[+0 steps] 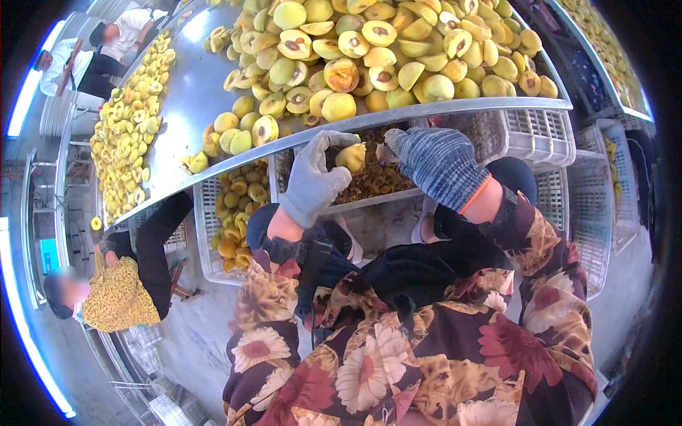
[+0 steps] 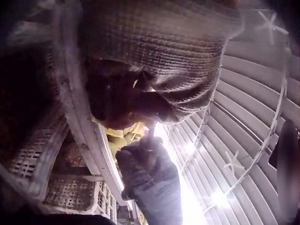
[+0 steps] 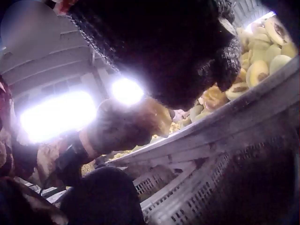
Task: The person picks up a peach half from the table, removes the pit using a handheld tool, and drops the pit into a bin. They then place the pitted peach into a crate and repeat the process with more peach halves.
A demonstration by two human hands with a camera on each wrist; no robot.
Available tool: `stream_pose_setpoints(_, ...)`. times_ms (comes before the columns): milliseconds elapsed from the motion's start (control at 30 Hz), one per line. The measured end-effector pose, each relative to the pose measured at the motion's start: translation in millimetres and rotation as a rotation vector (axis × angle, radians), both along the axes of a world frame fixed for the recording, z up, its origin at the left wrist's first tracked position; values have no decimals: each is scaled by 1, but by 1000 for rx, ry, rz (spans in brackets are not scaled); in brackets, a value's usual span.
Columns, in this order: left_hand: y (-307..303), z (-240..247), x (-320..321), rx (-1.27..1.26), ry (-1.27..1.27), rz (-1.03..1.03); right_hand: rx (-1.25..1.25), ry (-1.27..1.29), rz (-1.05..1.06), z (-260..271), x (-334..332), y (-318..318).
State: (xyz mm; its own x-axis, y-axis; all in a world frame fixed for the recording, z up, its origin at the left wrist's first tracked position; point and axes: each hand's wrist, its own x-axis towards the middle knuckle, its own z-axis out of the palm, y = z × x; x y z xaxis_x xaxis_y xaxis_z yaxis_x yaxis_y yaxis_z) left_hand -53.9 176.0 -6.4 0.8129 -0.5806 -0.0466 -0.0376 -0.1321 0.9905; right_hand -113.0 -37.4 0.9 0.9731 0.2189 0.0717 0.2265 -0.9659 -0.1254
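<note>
My left hand (image 1: pixel 311 179), in a grey glove, grips a yellow peach (image 1: pixel 351 158) between thumb and fingers, just below the metal table's front edge. Close on its right, my right hand (image 1: pixel 442 162) wears a blue-grey knitted glove with an orange cuff. Its curled fingers pinch a small metal tool (image 1: pixel 383 153), mostly hidden by the glove. Under both hands stands a crate (image 1: pixel 376 201) with brown peach pits and scraps. In the left wrist view, the right glove (image 2: pixel 152 183) faces the left one; the right wrist view is dark.
Halved peaches (image 1: pixel 355 44) are heaped on the metal table (image 1: pixel 186 85), with another pile (image 1: pixel 131 128) at left. A crate of peaches (image 1: pixel 238 202) stands left of my knees; white crates (image 1: pixel 540 135) stand at right. A person in a yellow patterned top (image 1: pixel 122 295) sits at left.
</note>
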Motion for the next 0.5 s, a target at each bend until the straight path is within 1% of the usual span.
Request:
stream_pose_setpoints(67,2,-3,0,18,79,18,-26,71,-31,-2,4,1)
stream_pose_setpoints(167,8,-4,-3,-201,350,71,-12,160,-100,-22,9,-11)
stream_pose_setpoints(200,9,-5,-4,-263,437,78,22,119,-96,-29,6,-14)
stream_pose_setpoints(267,11,-3,-8,-318,507,68,99,34,-85,-40,1,-15)
stream_pose_setpoints(300,10,-2,-8,-344,536,58,97,68,-81,-32,1,-11)
stream_pose_setpoints(333,7,-6,-6,-356,465,48,94,101,-79,-17,-1,-6)
stream_pose_setpoints(367,8,-7,-4,-362,462,45,90,136,-78,-7,-2,-2)
stream_pose_setpoints(500,6,-8,-4,-376,439,53,162,86,1,-5,-4,3)
